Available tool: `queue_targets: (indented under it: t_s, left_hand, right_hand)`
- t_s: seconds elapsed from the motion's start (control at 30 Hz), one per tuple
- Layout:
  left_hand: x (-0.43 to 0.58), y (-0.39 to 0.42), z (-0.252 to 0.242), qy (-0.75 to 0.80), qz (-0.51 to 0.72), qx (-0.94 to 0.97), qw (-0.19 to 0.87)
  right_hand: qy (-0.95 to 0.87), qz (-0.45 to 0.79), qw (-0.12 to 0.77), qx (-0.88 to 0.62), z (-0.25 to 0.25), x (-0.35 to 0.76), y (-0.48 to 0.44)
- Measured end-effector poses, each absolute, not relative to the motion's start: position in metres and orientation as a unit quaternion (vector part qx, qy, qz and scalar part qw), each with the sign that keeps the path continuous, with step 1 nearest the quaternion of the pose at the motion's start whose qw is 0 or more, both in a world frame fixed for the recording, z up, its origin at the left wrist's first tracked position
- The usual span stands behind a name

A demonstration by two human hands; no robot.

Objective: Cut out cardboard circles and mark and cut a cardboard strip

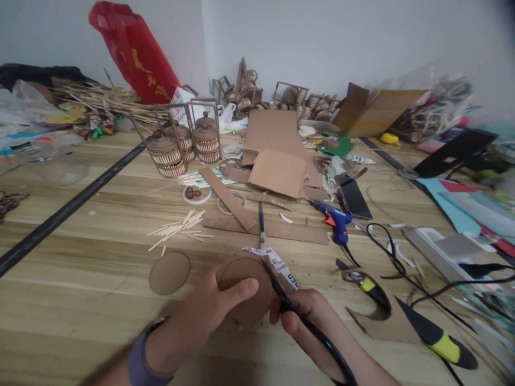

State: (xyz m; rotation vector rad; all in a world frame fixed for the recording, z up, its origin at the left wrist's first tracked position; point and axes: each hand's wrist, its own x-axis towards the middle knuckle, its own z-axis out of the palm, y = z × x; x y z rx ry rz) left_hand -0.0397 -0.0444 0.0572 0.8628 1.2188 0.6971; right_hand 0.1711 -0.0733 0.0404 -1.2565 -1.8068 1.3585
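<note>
My left hand (209,303) grips a round cardboard piece (251,292), thumb on top and fingers behind it. In my right hand (311,316) is a pair of black-handled scissors (295,308). Their blades lie along the upper right edge of the round piece, where a strip of cardboard printed with black letters (281,268) hangs off it. A finished-looking cardboard disc (169,273) lies flat on the table left of my hands. Beyond the round piece lies a dark pen (262,222), its near end hidden by the printed strip.
Thin wooden sticks (177,229), a cardboard strip (227,198) and a blue glue gun (338,220) lie ahead. Stacked cardboard (277,166) and small lidded baskets (167,155) stand farther back. Yellow-black cutters (446,346) and cables (422,295) lie to the right.
</note>
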Motion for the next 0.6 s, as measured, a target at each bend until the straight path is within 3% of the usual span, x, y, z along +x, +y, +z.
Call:
queue_targets:
  t_s: [0.2,0.47,0.6]
  left_hand:
    - [-0.037,-0.045,0.057,0.502,0.339,0.38,0.699]
    - [-0.04,-0.038,0.053,0.533,0.423,0.234,0.694]
    - [-0.038,-0.035,0.055,0.532,0.431,0.272,0.676]
  right_hand:
    - [-0.663,0.526,0.29,-0.447,0.036,0.169,-0.072]
    - [-0.64,0.562,0.278,-0.444,0.037,0.167,-0.075]
    - [-0.646,0.535,0.331,-0.433,0.04,0.168,-0.081]
